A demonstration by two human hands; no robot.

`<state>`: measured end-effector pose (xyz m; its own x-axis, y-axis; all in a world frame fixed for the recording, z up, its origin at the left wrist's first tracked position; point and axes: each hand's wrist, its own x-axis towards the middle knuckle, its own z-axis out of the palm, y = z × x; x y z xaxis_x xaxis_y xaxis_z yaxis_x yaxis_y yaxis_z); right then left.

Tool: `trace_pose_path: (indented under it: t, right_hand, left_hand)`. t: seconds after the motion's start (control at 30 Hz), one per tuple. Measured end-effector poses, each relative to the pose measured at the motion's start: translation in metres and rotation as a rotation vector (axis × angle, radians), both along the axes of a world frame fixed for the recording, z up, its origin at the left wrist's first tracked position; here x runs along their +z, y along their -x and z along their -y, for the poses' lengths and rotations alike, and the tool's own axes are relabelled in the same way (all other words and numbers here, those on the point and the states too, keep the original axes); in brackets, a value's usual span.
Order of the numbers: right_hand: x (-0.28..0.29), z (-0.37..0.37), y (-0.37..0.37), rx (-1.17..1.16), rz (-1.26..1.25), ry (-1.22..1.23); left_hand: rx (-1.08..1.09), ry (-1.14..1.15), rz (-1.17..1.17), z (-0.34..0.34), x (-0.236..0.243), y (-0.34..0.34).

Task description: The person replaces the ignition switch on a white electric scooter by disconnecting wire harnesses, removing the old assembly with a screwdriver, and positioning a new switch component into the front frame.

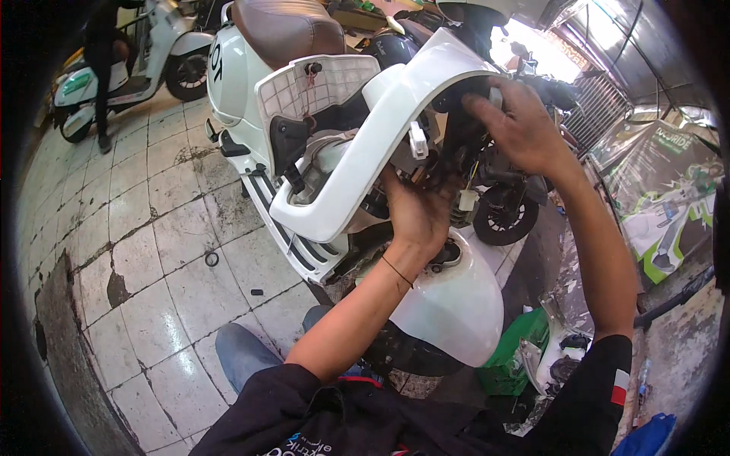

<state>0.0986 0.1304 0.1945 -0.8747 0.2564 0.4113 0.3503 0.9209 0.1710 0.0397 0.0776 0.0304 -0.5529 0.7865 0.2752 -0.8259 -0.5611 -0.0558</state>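
A scooter with its front body partly stripped stands before me. Its curved white front panel [414, 91] arches over exposed dark parts and wiring. My left hand [422, 213] reaches up beneath the panel, palm up, its fingers lost among cables. Beside that hand hang a white connector [418, 142] and a second pale connector [468, 201]. At the panel's upper right end, my right hand [525, 125] curls around a dark part, thumb toward the panel's inner side. What it grips is hidden. Below my left wrist is the white front fender [449, 304].
A brown seat [285, 29] tops the scooter. Another white scooter [144, 57] and a standing person [103, 68] are at the far left. A black ring [211, 259] and a small dark piece [257, 292] lie on the tiles. A green container [525, 346] sits at lower right.
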Motion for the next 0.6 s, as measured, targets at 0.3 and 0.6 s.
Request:
trace_pose_path:
  t: [0.3, 0.6]
  right_hand:
    - [0.002, 0.003, 0.005, 0.151, 0.128, 0.117]
    - [0.008, 0.018, 0.022, 0.068, 0.475, 0.039]
  left_hand:
    - [0.096, -0.062, -0.162, -0.01, -0.009, 0.015]
    - [0.117, -0.043, -0.264, -0.013, -0.021, 0.023]
